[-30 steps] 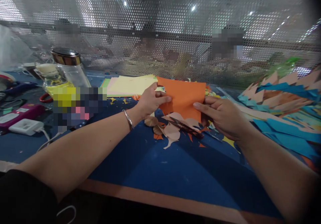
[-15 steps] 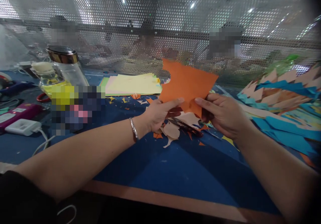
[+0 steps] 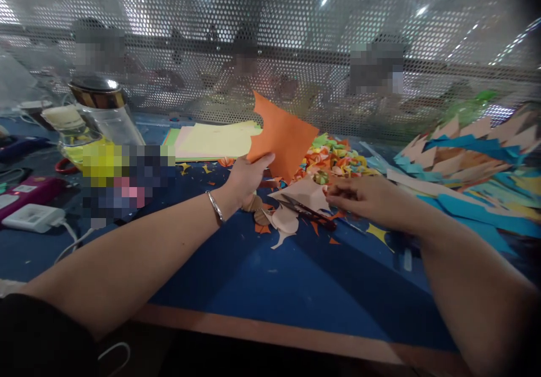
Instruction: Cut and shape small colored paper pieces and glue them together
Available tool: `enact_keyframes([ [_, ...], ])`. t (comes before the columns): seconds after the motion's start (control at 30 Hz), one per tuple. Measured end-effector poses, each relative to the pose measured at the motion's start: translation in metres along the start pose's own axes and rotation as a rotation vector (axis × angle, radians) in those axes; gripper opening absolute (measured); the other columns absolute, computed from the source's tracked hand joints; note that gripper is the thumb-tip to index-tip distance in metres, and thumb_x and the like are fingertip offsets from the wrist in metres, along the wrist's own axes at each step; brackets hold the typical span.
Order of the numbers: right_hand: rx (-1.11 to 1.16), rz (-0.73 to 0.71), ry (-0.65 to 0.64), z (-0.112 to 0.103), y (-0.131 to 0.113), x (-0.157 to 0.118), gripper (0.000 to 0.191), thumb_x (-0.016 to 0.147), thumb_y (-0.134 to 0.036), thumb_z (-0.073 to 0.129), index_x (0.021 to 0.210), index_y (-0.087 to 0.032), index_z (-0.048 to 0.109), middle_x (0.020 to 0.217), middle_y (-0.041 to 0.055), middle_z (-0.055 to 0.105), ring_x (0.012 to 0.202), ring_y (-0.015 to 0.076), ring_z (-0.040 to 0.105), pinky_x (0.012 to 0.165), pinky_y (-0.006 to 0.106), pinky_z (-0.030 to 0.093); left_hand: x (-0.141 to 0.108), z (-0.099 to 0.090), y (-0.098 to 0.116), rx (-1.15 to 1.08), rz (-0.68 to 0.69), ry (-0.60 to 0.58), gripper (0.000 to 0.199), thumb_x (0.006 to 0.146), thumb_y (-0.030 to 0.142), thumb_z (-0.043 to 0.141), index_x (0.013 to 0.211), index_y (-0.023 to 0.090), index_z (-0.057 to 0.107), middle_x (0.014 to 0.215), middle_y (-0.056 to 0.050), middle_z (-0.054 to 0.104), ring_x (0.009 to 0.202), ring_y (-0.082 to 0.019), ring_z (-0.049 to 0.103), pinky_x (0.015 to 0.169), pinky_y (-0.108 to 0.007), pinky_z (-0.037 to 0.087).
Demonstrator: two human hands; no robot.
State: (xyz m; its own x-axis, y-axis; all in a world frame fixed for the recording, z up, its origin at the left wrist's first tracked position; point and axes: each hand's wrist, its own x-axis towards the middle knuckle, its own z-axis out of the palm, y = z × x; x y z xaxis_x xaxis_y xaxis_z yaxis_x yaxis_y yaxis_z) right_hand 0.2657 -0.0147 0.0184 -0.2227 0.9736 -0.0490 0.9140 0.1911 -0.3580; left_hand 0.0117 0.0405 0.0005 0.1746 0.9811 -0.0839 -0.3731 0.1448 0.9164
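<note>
An orange sheet of paper [image 3: 285, 134] with cut-out notches along its left edge is upright above the table. My left hand [image 3: 249, 177], a silver bangle at its wrist, grips the sheet's lower left, thumb in front. Off to the right, my right hand [image 3: 359, 196] hovers with loosely bent fingers and nothing visible in them. Just left of and below those fingers lies a pair of scissors [image 3: 310, 212] with dark handles, over a pale pink paper piece [image 3: 310, 193]. Pale cut shapes [image 3: 285, 220] and orange offcuts [image 3: 262, 229] lie around the blades.
Behind is a pile of colourful paper scraps [image 3: 338, 157]. A stack of coloured sheets [image 3: 217, 140] lies back left. Bottles [image 3: 103, 112], a white charger [image 3: 36, 216] and cables occupy the left. Folded paper spikes [image 3: 456, 146] and blue strips [image 3: 477, 213] fill the right. A perforated screen [image 3: 296, 39] stands behind.
My right hand has let go of the orange paper and moved down beside the scissors. My left hand keeps the sheet, which has shifted left and turned.
</note>
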Motion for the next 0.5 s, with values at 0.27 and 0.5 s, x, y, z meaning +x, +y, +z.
enact_keyframes([
  [0.27, -0.070, 0.054, -0.049, -0.012, 0.000, -0.012, 0.039, 0.093, -0.056, 0.052, 0.082, -0.021, 0.066, 0.067, 0.0061, 0.071, 0.059, 0.0190, 0.063, 0.060, 0.032, 0.044, -0.001, 0.000, -0.005, 0.032, 0.034, 0.004, 0.016, 0.095, 0.021, 0.065, 0.106, 0.013, 0.071, 0.094, -0.010, 0.077, 0.064, -0.014, 0.067, 0.062, -0.030, 0.061],
  [0.5, -0.049, 0.286, 0.149, -0.007, 0.040, -0.063, 0.045, 0.087, -0.066, 0.053, 0.088, -0.024, 0.069, 0.066, 0.0063, 0.072, 0.057, 0.0245, 0.068, 0.060, 0.037, 0.049, 0.000, 0.001, -0.014, 0.068, 0.052, -0.003, 0.015, 0.092, 0.024, 0.068, 0.102, 0.013, 0.073, 0.082, -0.007, 0.070, 0.062, -0.013, 0.062, 0.058, -0.029, 0.059],
])
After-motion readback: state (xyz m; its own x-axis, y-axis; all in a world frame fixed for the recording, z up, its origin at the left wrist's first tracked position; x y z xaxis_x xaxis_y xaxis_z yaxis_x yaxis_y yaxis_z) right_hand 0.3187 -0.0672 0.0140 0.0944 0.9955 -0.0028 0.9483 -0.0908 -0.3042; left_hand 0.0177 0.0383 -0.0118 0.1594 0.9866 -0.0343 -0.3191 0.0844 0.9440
